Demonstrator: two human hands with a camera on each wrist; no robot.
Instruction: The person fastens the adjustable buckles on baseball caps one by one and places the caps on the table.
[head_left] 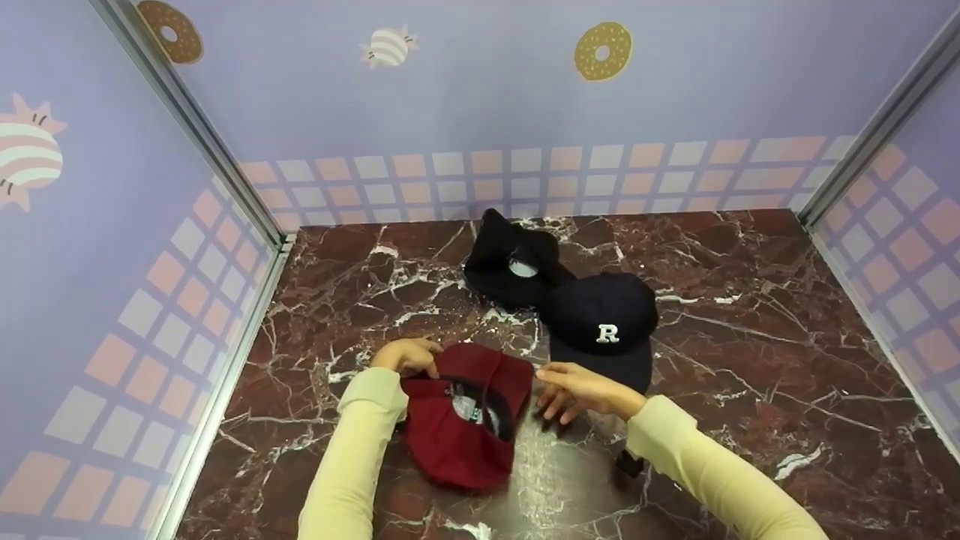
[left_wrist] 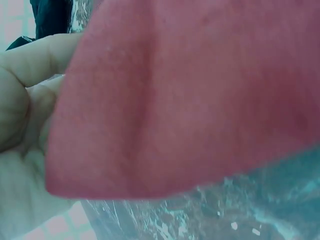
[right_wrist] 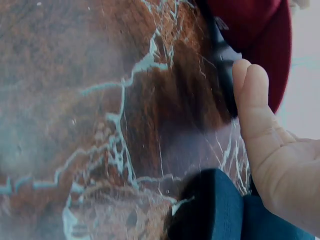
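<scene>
Setting: staged recording booth, not a lived-in room | Floor: dark red marble-patterned tabletop with white veins [head_left: 750, 315] | Enclosure: lilac printed wall panels with doughnuts, striped sweets and a pastel tile band [head_left: 465, 97], joined by grey metal corner rails [head_left: 217, 157] | Three sides are enclosed.

Marble tabletop [head_left: 750, 315], lilac doughnut-print walls [head_left: 450, 90]

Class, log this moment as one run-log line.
left hand: grips red cap | right hand: open beside it | navy cap, black cap: on table
</scene>
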